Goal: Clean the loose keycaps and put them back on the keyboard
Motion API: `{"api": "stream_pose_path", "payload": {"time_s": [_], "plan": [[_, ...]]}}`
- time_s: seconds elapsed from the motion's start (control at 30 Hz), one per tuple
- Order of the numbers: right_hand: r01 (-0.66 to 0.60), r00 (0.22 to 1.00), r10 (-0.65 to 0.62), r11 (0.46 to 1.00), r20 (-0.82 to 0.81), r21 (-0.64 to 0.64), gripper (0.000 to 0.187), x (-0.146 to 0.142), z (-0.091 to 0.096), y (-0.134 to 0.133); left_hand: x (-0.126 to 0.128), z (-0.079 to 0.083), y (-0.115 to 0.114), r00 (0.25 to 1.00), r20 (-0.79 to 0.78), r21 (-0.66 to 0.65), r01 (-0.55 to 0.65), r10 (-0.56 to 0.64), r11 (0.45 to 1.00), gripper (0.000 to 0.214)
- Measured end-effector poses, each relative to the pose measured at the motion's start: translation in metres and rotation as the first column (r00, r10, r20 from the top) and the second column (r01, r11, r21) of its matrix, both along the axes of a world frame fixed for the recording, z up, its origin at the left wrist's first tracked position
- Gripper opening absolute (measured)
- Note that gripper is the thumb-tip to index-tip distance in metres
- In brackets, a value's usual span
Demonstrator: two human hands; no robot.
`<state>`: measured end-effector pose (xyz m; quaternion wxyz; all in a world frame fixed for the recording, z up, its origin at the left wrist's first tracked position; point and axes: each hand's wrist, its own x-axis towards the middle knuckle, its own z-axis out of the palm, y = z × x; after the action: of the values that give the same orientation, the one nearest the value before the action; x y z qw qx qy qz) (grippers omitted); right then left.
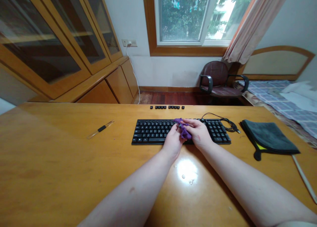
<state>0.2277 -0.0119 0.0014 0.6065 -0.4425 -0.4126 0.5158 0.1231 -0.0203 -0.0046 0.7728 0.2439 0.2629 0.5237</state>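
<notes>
A crumpled purple cloth [185, 133] is bunched between my two hands, above the black keyboard [151, 132]. My left hand [172, 141] is closed on the cloth's left side. My right hand [200, 133] pinches the same cloth from the right, thumb and fingers pressed together. Whether something small is wrapped inside cannot be seen. Both hands hide part of the keyboard between the letter keys and the number pad. Several loose black keycaps [173, 107] stand in a row along the desk's far edge, behind the keyboard.
Left on the wooden desk [61, 161] lies a thin wire tool with a black grip [101, 128]. The keyboard's coiled cable [230, 125] rests at its right, beside folded grey cloths [268, 136]. Beyond the desk stand an office chair [219, 78] and a bed [279, 94].
</notes>
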Motion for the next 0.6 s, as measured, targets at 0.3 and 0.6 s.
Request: {"api": "stream_pose_path", "payload": {"time_s": [0.3,0.6], "plan": [[-0.089,0.996,0.089,0.996,0.029,0.005,0.033,0.001,0.002,0.001,0.0001,-0.0016,-0.0013,1.0,-0.018,0.004,-0.009,0.01,1.0,0.035],[-0.086,0.996,0.084,0.996,-0.036,-0.04,0.036,0.0058,-0.0016,0.0048,0.0001,0.0037,-0.0035,0.999,0.026,0.003,0.022,-0.023,1.0,0.03]]}}
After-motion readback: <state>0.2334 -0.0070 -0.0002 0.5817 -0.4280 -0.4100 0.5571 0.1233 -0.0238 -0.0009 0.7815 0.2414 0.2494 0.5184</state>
